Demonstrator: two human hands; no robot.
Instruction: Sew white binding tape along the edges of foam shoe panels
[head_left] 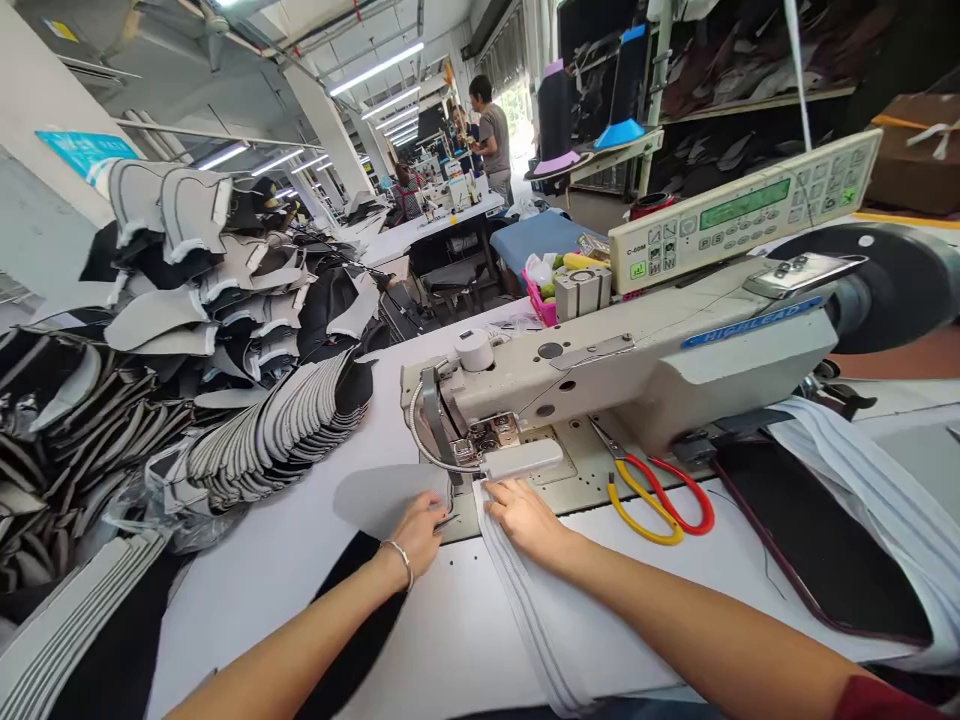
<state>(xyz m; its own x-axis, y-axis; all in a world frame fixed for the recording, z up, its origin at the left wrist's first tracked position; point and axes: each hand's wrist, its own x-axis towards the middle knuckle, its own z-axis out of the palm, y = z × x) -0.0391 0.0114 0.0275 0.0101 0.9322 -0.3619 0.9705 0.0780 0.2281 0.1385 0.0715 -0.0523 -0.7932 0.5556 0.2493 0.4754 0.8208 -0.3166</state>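
Observation:
My left hand (420, 528) is closed at the edge of a grey fabric panel (382, 495) with a black underside, left of the sewing machine's needle area. A small dark pointed tip pokes out by its fingers; what it belongs to is hidden. My right hand (521, 515) pinches a white zipper tape (521, 600) with dark lengthwise lines, just in front of the presser foot. That tape runs down over the table's front edge. The sewing machine (600, 365) stands over both hands, and its white light (525, 459) partly hides the needle.
Red-and-yellow-handled scissors (660, 498) lie right of my right hand. Farther right are a black phone-like slab (817, 545) and more white tape (870, 510). Stacked fabric pieces (277, 440) crowd the left side. A control panel (742, 215) tops the machine; a person (493, 135) stands behind.

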